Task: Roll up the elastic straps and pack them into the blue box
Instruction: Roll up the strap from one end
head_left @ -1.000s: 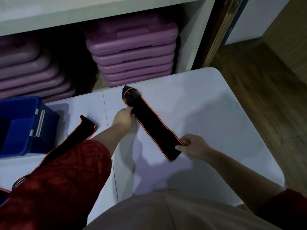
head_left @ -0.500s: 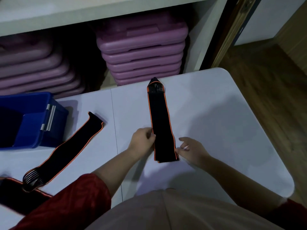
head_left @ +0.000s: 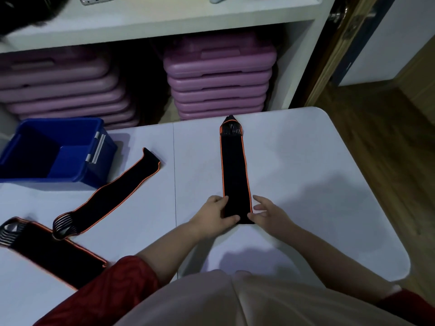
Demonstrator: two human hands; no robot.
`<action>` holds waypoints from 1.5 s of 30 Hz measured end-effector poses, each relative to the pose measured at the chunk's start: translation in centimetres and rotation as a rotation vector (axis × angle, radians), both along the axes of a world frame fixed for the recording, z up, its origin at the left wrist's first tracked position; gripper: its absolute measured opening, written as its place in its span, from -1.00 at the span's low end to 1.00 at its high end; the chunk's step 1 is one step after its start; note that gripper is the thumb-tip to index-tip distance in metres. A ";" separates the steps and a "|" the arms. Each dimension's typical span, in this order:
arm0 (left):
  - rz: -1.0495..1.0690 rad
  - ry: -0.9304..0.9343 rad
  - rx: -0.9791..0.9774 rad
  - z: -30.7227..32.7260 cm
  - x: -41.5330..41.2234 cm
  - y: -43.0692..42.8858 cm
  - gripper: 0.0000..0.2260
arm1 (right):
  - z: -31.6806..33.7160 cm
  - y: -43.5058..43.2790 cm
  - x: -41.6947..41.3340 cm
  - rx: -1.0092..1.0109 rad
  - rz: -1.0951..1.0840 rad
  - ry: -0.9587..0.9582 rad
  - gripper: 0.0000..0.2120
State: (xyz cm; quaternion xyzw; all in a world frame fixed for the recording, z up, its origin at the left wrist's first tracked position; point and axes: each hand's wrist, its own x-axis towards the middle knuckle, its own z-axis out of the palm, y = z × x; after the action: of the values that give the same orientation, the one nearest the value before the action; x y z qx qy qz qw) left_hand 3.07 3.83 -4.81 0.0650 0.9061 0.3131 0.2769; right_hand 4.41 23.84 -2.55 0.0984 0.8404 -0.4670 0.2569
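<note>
Head view: one elastic strap (head_left: 234, 170) lies lengthwise, pointing straight away from me, its near end between my left hand (head_left: 213, 214), which pinches it, and my right hand (head_left: 267, 214), fingers relaxed against its edge.

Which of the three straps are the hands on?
The straight strap, rightmost; left hand and right hand at its near end. The slanted strap and the sleeve-side strap lie aside.

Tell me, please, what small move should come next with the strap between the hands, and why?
Probably fold the near end over and begin rolling it away from the body. The strap lies flat, straight and unrolled on the table. The left hand holds its near end, and the right hand touches its right edge.
</note>
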 end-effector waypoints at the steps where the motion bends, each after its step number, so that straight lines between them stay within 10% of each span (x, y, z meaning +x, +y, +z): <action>1: -0.001 0.041 0.023 0.1 0.4 0.1 -0.39 | 0.0 0.3 0.4 -0.032 -0.026 -0.011 -0.46; 26: -0.350 0.428 -0.273 -0.6 2.9 -0.5 -0.59 | -3.5 0.8 2.7 0.234 0.430 0.403 -0.44; 38: -0.242 0.328 -0.232 -0.8 2.1 -0.4 -0.79 | -5.1 0.0 1.9 0.281 0.369 0.581 -0.41; 45: -0.109 0.158 -0.074 0.1 1.6 -0.8 -0.84 | -4.3 0.3 0.3 0.202 0.310 0.474 -0.73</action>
State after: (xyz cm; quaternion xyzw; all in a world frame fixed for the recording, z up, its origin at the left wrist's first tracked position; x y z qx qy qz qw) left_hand 4.62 3.08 -4.68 0.1285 0.9311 0.2579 0.2236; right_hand 4.74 24.14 -6.86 -0.1177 0.9242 -0.3460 0.1107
